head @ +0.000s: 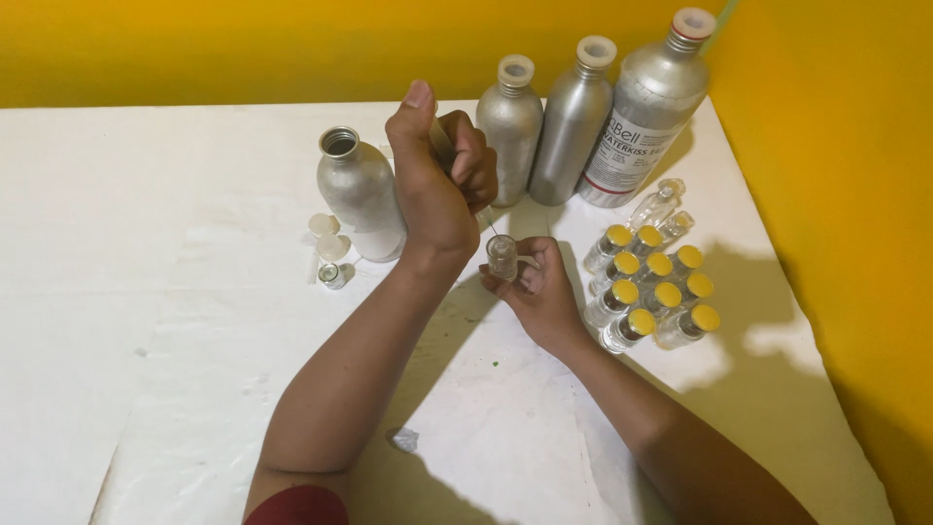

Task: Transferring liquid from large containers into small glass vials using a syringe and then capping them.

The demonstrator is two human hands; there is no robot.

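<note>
My left hand [435, 170] is raised above the table, closed around a syringe [442, 146] whose thin needle points down toward a small clear glass vial [502, 257]. My right hand [533, 287] grips that vial upright just below the needle tip. An open silver metal bottle [358, 194] stands just left of my left hand.
Three closed silver bottles [573, 122] stand at the back. Several small yellow-capped vials [649, 287] cluster at the right, with two uncapped ones [661, 206] behind. Small caps and a tiny vial [331, 253] lie by the open bottle. A yellow wall borders the white table [146, 292].
</note>
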